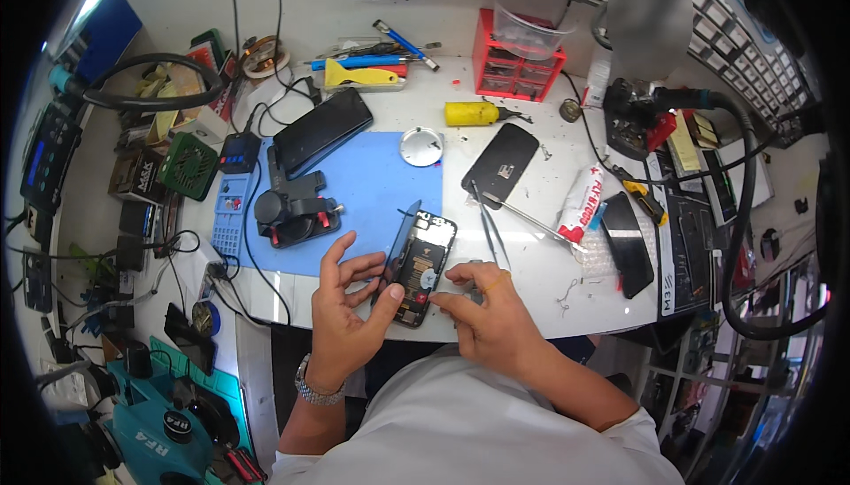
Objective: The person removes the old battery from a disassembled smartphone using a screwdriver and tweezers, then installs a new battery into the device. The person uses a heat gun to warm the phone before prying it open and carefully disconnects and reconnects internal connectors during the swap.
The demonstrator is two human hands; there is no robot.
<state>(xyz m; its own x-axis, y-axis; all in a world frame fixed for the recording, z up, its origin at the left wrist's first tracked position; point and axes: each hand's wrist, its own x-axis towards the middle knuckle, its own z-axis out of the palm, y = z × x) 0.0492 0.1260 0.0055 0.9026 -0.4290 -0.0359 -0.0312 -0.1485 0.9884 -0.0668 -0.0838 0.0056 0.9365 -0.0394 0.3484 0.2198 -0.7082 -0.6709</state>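
An opened smartphone, its battery and circuit parts bare, stands tilted over the near edge of the blue mat. My left hand holds it by the left side, thumb laid across the lower part and fingers behind. A thin dark panel rises along the phone's left edge. At the lower right edge of the phone, my right hand has its fingers curled, with the thumb tip against or very close to the phone. Whatever lies between those fingertips is hidden. Metal tweezers lie just beyond the right hand.
A blue mat carries a black clamp holder and a round metal dish. Dark phones and a white tube lie to the right. Behind stand a yellow bottle and red drawers. A microscope occupies the lower left.
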